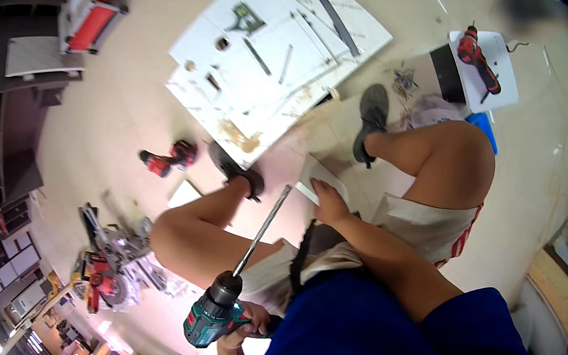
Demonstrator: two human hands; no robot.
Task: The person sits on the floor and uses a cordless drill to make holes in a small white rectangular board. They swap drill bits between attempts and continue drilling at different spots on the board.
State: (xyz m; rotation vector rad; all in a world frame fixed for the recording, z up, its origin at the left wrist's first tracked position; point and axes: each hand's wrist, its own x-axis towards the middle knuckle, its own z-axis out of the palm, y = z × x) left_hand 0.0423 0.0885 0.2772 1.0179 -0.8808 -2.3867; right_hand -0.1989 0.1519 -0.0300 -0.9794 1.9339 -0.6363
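Beige smooth floor, cluttered workshop, person crouched with a drill.
Left hand [245, 321] is clamped on the green-and-black cordless drill [213, 316], whose long thin metal bit [263, 229] slants up from the grip toward the small flat white panel [320, 177]. Right hand [330, 202] lies flat, fingers spread, on that panel's near edge. Beyond the grip: large white boards [271, 59] with sawdust and a red drill [167, 159] on the floor.
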